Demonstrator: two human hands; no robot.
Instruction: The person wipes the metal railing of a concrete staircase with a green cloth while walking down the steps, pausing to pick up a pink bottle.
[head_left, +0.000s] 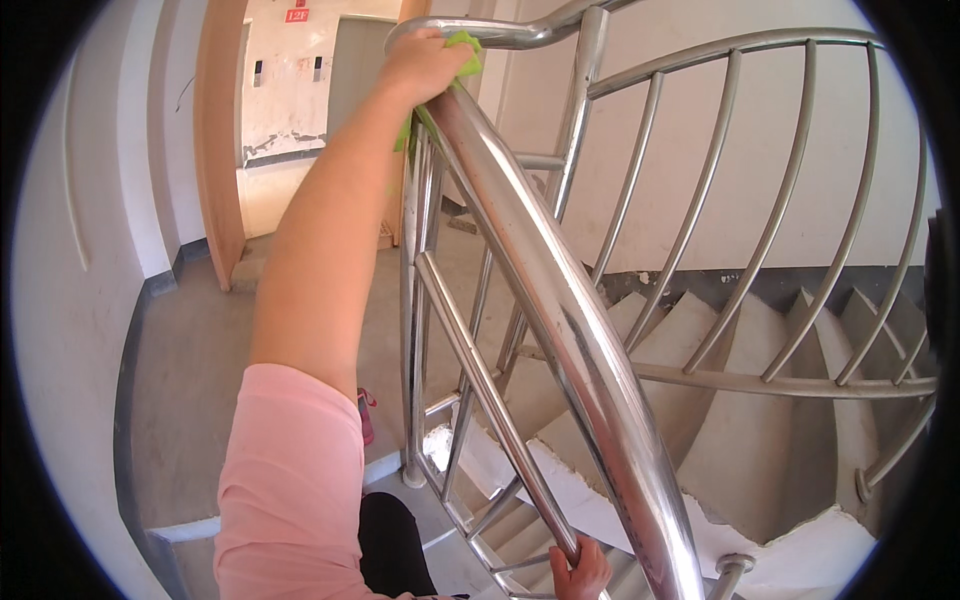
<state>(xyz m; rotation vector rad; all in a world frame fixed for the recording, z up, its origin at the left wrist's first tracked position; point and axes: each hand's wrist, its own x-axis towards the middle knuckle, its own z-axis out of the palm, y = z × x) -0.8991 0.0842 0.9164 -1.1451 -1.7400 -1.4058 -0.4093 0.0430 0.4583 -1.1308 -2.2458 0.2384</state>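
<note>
My left arm in a pink sleeve stretches forward, and my left hand (426, 66) presses a green cloth (466, 54) around the upper bend of a shiny steel handrail (547, 255). Part of the cloth hangs down on the near side of the post. Low in the view, my right hand (581, 571) grips a thinner steel rail (495, 409) that slopes below the handrail. The thick handrail curves down from the left hand towards the bottom right. Steel posts (414, 315) stand beneath the left hand.
Concrete stairs (739, 412) descend and turn beyond a curved baluster railing (784, 386) on the right. A wooden door frame (217, 150) opens at the back left. A pink shoe (366, 416) shows on the landing floor (202, 390). A white wall (67, 300) bounds the left.
</note>
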